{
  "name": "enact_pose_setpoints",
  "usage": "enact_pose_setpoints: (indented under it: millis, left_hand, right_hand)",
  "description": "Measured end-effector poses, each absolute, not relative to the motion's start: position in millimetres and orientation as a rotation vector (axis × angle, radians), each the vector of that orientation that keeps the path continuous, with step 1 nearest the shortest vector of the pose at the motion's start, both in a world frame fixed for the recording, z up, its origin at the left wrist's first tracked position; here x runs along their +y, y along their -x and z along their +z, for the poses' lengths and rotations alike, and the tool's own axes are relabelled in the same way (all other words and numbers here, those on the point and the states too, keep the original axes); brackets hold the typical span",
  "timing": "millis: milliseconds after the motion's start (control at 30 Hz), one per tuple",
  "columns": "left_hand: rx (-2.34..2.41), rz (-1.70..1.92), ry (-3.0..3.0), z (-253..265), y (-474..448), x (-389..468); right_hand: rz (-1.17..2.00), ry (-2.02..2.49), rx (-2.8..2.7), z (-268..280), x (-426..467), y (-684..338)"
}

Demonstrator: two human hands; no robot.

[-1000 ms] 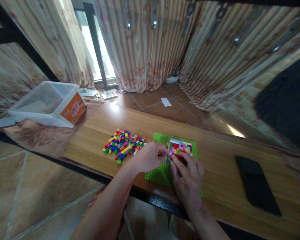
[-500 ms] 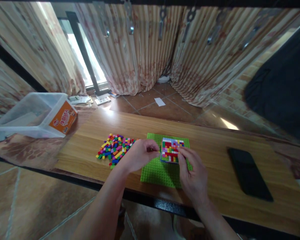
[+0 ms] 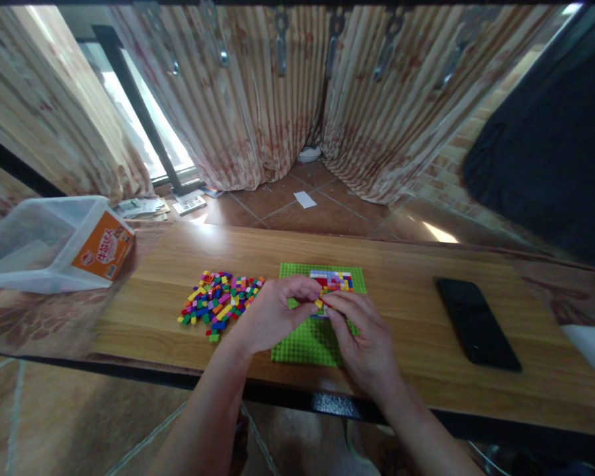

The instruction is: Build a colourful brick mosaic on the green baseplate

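Note:
My left hand (image 3: 277, 311) pinches a small yellow toy brick (image 3: 319, 303) between thumb and fingertips. Close against it, my right hand (image 3: 364, 337) has its thumb and fingers drawn together; what they grip is too small and covered to make out. Both hands are over a green studded baseplate (image 3: 307, 344). On the plate's far part sits a multicoloured block of toy bricks (image 3: 332, 276), partly covered by my fingers. Left of my left hand, a loose pile of toy bricks (image 3: 218, 304) lies on the wooden table.
A black phone (image 3: 477, 324) lies on the table (image 3: 401, 264) at the right. Off the left end stands a clear plastic bin (image 3: 54, 244) with an orange label. Curtains (image 3: 258, 119) hang beyond the table, and a dark cloth-like shape (image 3: 550, 145) fills the upper right.
My right hand has left the brick block's surface and come to my left fingertips. The yellow brick now shows more clearly between the hands. The whole view has shifted slightly.

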State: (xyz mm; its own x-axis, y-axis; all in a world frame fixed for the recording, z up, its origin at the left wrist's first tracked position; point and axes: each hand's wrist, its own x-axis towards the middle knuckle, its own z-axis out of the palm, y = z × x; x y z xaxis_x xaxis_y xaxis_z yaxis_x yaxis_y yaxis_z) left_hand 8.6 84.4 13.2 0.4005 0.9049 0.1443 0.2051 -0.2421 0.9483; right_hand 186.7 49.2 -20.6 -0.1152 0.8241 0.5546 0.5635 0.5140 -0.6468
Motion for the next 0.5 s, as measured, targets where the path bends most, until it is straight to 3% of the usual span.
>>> enact_pose_setpoints:
  millis: [267,500]
  left_hand:
    - [0.971,0.946,-1.597,11.0,-11.3,81.4]
    - [0.953,0.998,-1.459,10.5,-14.1,83.7]
  right_hand:
    - [0.529,1.107,-1.726,-16.3,50.8,-183.5]
    - [0.509,1.130,-1.687,-12.2,49.3,-183.7]
